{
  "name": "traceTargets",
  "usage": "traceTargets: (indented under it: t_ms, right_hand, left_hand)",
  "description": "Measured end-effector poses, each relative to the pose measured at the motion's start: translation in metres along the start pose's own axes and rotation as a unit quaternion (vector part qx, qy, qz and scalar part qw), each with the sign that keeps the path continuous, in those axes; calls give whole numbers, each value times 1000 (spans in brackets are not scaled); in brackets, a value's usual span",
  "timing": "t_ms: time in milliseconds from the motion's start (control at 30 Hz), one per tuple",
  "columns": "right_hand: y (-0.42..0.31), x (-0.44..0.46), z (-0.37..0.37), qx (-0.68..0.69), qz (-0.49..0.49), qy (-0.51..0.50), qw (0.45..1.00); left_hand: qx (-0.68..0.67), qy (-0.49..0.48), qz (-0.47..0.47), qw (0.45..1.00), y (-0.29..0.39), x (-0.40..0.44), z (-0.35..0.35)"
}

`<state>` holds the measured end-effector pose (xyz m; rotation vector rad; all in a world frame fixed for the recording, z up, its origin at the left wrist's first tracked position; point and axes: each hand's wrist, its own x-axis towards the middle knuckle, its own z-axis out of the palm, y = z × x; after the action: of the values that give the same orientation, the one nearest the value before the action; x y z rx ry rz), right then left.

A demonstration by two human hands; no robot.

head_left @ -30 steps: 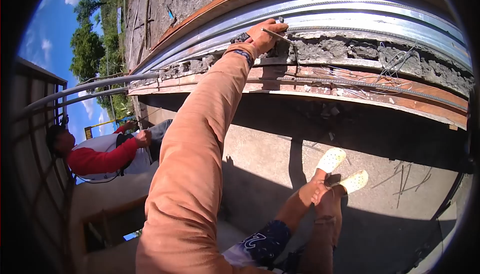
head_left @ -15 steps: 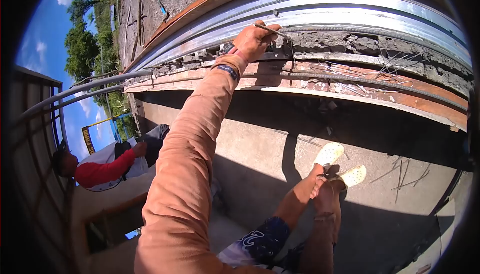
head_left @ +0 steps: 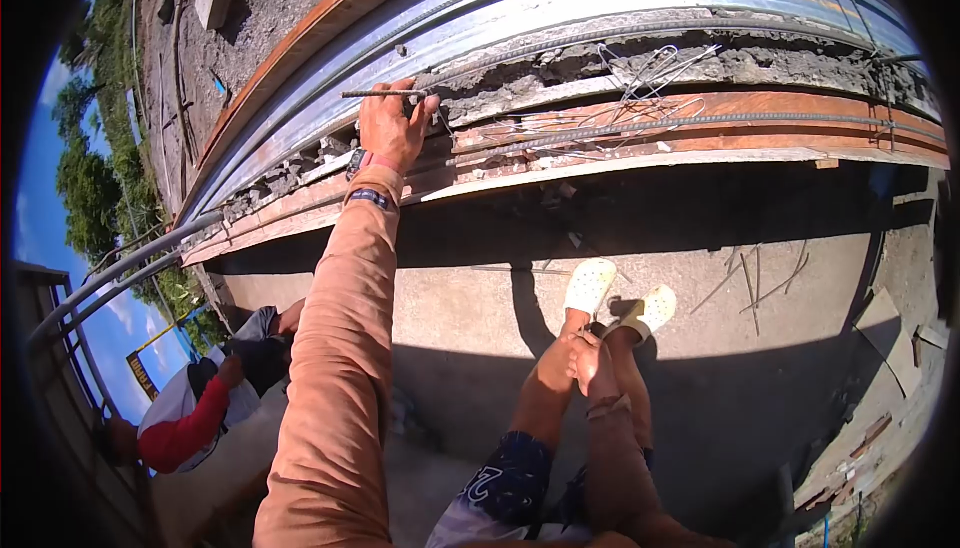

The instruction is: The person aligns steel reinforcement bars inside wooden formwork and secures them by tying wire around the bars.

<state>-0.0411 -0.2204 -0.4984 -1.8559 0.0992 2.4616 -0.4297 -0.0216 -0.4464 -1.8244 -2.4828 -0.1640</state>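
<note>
My left hand [head_left: 393,130] is at the upper middle, at the rough concrete edge [head_left: 480,108], with its fingers closed around a short ribbed steel rod [head_left: 362,94]. The rod's free end points left. Lower down, in front of my shins, my right hand [head_left: 588,360] is closed. A small dark object shows at its fingertips, too small to name. Right of my left hand, thin tie wires [head_left: 655,83] lie tangled over the concrete and the reddish board [head_left: 740,106]. Long ribbed bars [head_left: 640,128] run along the board.
Shiny metal channels [head_left: 560,8] lie beyond the concrete. A co-worker in red and white sleeves [head_left: 190,428] sits at the lower left. Grey pipes [head_left: 130,260] curve there. Loose rods [head_left: 750,293] lie on the floor [head_left: 460,308] near my pale clogs [head_left: 590,286]. A hollow block [head_left: 212,2] stands top left.
The view has shifted right, so the scene slides left. My left hand has closed round the short rod, whose free end has swung to point left. My right hand stays by my shins.
</note>
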Motion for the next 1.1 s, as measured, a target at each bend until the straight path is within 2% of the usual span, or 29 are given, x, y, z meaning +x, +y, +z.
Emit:
traceTargets:
  t_ms: [67, 300, 500, 733, 800, 833, 867, 933, 967, 1000, 1033, 1067, 1100]
  right_hand:
    - [2, 2, -3, -7, 0, -5, 1000]
    - [2, 4, -6, -21, 15, -20, 999]
    - [6, 4, -13, -15, 23, -24, 999]
    - [-3, -2, -7, -59, 4, -23, 998]
    - [2, -1, -17, -66, 6, -27, 997]
    - [9, 9, -26, -182, -89, -29, 979]
    - [12, 11, -31, -295, -182, -31, 937]
    - [-26, -20, -24, -344, -166, -22, 924]
    - [-36, -24, -28, -426, -307, -15, 851]
    - [-44, -28, -27, -495, -437, -14, 751]
    - [-98, -73, 7, -456, -287, 3, 842]
    - [-110, -60, 5, -406, -480, -55, 776]
    - [-149, -96, 37, -443, -439, 34, 781]
  left_hand:
    - [-24, -40, 0, 999, 3, 0, -9]
    - [-23, 0, -1, 1000, 1, -4, 0]
    - [-46, -52, -42, 997, 2, 9, -7]
    - [4, -57, -69, 996, 11, 11, -2]
    - [34, -23, -75, 996, 14, 7, -1]
    - [30, -24, -78, 996, 18, 5, -1]
    - [24, -25, -78, 996, 18, 1, -1]
    - [4, -5, -72, 997, 16, -1, 3]
    - [9, -15, -61, 998, 18, -2, 0]
    - [0, -3, -39, 999, 13, -4, 3]
    - [-9, -20, -55, 998, 13, -2, 3]
    - [-15, -39, -73, 996, 15, -2, 0]
    - [-4, -55, -79, 995, 18, -3, -5]
